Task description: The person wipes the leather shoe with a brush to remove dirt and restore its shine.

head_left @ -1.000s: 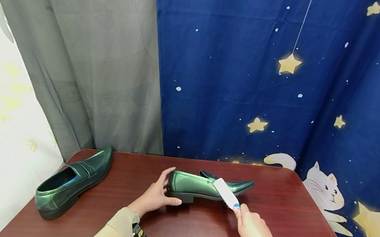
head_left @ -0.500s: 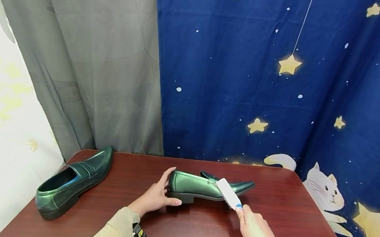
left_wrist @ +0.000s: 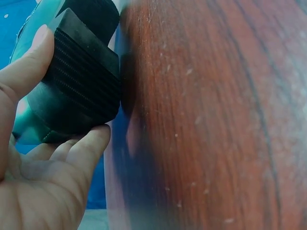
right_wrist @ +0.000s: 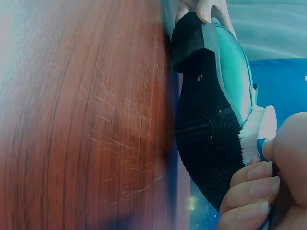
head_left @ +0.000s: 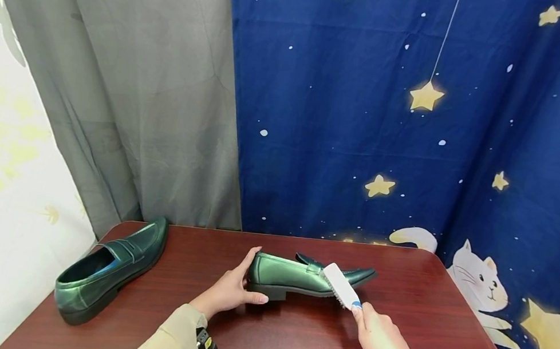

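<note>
A shiny green loafer (head_left: 284, 273) is at the middle of the table, toe to the right. My left hand (head_left: 227, 292) grips its heel between thumb and fingers. In the left wrist view the thumb (left_wrist: 36, 57) presses near the dark heel block (left_wrist: 81, 72). My right hand (head_left: 383, 339) holds a white brush with a blue band (head_left: 341, 284) by its handle. In the right wrist view the white bristles (right_wrist: 250, 136) touch the loafer's side, ahead of the strap, and much of its black sole (right_wrist: 201, 120) shows.
A second green loafer (head_left: 110, 270), blue inside, stands on the left of the reddish-brown table (head_left: 281, 347). Behind hang a grey curtain (head_left: 164, 98) and a blue star-patterned curtain (head_left: 338, 118). A small black device (head_left: 205, 347) sits at the left wrist.
The brush and my right hand have moved slightly to the right along the loafer's side, toward the toe. My left hand keeps its grip on the heel, and the loafer stays almost still.
</note>
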The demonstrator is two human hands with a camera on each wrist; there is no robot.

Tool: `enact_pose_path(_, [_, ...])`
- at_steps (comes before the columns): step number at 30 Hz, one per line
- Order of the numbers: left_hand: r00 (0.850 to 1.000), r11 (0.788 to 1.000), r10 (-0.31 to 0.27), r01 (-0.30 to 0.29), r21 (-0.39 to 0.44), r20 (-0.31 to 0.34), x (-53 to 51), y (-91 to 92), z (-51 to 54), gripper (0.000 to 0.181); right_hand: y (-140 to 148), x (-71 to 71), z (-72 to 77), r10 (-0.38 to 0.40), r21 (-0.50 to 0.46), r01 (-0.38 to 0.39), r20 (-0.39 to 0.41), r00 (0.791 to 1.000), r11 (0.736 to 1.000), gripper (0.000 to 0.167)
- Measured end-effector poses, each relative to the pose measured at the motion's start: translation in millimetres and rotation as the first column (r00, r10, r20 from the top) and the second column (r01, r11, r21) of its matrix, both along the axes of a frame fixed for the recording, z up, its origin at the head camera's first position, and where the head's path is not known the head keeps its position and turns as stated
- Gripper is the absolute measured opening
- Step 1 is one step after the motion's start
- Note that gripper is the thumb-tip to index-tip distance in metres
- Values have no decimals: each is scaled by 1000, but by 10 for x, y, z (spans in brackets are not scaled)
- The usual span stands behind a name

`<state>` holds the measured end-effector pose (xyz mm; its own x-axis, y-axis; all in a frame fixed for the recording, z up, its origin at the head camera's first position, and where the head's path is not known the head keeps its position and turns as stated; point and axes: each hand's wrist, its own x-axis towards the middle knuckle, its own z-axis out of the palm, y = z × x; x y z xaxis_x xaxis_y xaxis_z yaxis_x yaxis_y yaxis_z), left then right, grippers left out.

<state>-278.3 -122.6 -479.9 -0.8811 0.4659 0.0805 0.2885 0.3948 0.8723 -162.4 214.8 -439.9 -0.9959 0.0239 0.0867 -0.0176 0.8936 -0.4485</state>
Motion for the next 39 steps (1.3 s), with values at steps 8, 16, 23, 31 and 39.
enact_pose_path(8, [999, 999, -6, 5, -47, -33, -27, -22, -9, 110, 76, 4, 16, -13, 6, 13, 0, 1000, 1000, 20])
enact_pose_path(16, [999, 999, -5, 4, -53, -36, -19, -10, -7, 111, 120, 9, 47, -18, 24, 18, 8, 1000, 1000, 22])
enact_pose_path(23, [999, 999, 2, -4, -52, -35, -20, 1, -6, 110, 163, 16, 63, -17, 32, 18, -15, 1000, 999, 24])
enact_pose_path(31, [999, 998, 3, -5, -59, -42, -18, -1, -21, 109, 256, 4, 74, -35, 33, 34, 13, 999, 999, 25])
enact_pose_path(39, [999, 998, 5, -9, -69, -54, -10, 0, -16, 109, 406, -15, 60, -58, 41, 58, -13, 998, 997, 27])
